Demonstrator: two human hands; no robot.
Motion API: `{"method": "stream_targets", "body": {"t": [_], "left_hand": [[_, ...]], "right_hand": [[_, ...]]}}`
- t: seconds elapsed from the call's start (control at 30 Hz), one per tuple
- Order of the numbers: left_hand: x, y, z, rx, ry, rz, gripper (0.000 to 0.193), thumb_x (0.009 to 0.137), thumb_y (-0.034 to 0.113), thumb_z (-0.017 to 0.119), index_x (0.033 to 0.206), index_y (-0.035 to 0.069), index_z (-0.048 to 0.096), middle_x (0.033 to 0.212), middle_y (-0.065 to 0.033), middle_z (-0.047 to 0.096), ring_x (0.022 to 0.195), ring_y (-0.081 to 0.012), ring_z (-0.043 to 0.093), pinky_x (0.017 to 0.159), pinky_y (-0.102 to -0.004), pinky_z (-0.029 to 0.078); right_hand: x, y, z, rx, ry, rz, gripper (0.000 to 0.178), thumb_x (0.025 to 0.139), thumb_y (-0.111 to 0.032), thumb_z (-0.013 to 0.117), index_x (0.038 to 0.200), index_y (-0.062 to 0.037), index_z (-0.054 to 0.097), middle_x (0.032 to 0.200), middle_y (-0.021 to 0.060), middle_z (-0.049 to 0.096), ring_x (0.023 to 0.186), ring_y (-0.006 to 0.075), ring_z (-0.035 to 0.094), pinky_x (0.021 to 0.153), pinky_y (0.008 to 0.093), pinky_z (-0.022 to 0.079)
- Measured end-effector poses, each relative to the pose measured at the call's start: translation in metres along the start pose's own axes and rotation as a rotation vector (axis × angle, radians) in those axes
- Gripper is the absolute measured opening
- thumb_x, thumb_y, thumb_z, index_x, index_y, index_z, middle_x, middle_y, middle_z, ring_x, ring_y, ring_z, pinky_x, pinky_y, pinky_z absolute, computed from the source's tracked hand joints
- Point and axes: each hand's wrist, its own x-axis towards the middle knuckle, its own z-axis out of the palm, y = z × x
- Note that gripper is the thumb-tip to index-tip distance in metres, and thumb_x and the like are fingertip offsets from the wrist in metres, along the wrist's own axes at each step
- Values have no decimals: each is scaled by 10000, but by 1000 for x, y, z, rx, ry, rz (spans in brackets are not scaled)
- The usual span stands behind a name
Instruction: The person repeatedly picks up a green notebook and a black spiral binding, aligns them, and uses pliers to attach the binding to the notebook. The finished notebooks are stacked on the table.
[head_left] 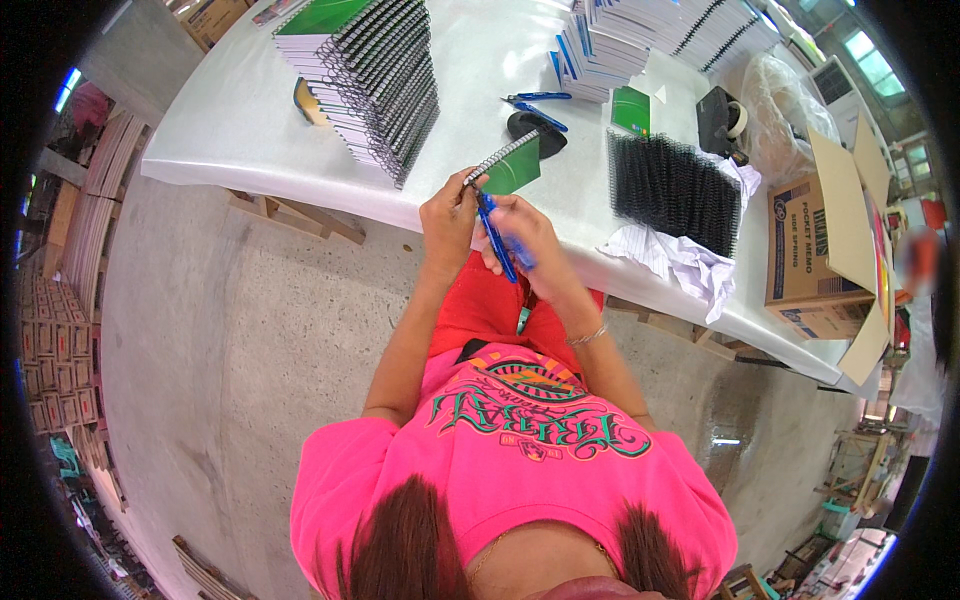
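Observation:
At the table's near edge my left hand [448, 222] is closed on one end of a small green spiral notebook [515, 170], its coil along the upper left side. Blue-handled pliers [496, 240] are gripped in my right hand [537, 248], which is blurred by motion. The head of the pliers is up against the coil's end beside my left fingers; the jaws themselves are too hidden to make out. Just beyond the notebook lies a rounded black object [550, 142]. A second blue-handled tool [540, 112] rests behind it.
A tall stack of spiral notebooks [395, 95] stands on the white table [230, 125] at left. Black plastic coils [672, 190] lie at right on crumpled paper [685, 268]. An open cardboard box [805, 250], a tape dispenser [722, 122] and stacked booklets [605, 50] stand around them.

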Motion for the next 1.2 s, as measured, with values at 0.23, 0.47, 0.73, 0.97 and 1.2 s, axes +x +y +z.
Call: {"method": "stream_targets", "body": {"t": [0.23, 0.47, 0.73, 0.97, 1.2], "left_hand": [[3, 8, 0, -7, 23, -24, 225, 918, 32, 603, 1130, 22, 677, 837, -88, 724, 652, -98, 620, 595, -281, 508], [9, 49, -45, 174, 94, -86, 236, 903, 116, 690, 1124, 33, 702, 686, -24, 612, 598, -49, 481, 568, -223, 424], [74, 169, -126, 268, 227, 235, 364, 909, 126, 689, 1268, 81, 645, 879, 9, 671, 734, -22, 526, 667, -192, 439], [221, 177, -190, -34, 27, 312, 440, 954, 316, 648, 1262, 9, 578, 1111, -83, 660, 984, -123, 638, 876, -286, 518], [234, 139, -175, -72, 86, 154, 388, 924, 240, 680, 1133, -50, 528, 1045, -137, 631, 904, -183, 672, 809, -289, 571]], "right_hand": [[-3, -32, 1, 116, 18, 179, 389, 1006, -313, 498, 1257, -16, 495, 964, 134, 620, 783, 211, 644, 716, 320, 539], [9, -19, -64, -1107, 760, -262, 476, 965, -294, 534, 1346, -33, 422, 1113, 256, 561, 1015, 342, 610, 810, 430, 540], [42, -10, -85, -1743, 982, -129, 503, 917, -330, 596, 1332, -56, 517, 1249, 285, 472, 1101, 444, 503, 909, 540, 439], [36, 7, -88, -1704, 1047, -395, 534, 933, -362, 593, 1320, 1, 528, 1232, 249, 490, 1120, 400, 468, 985, 494, 375], [35, 8, -88, -1701, 1074, -351, 499, 936, -368, 589, 1293, -21, 558, 1242, 232, 498, 1122, 388, 472, 988, 488, 384]]}}
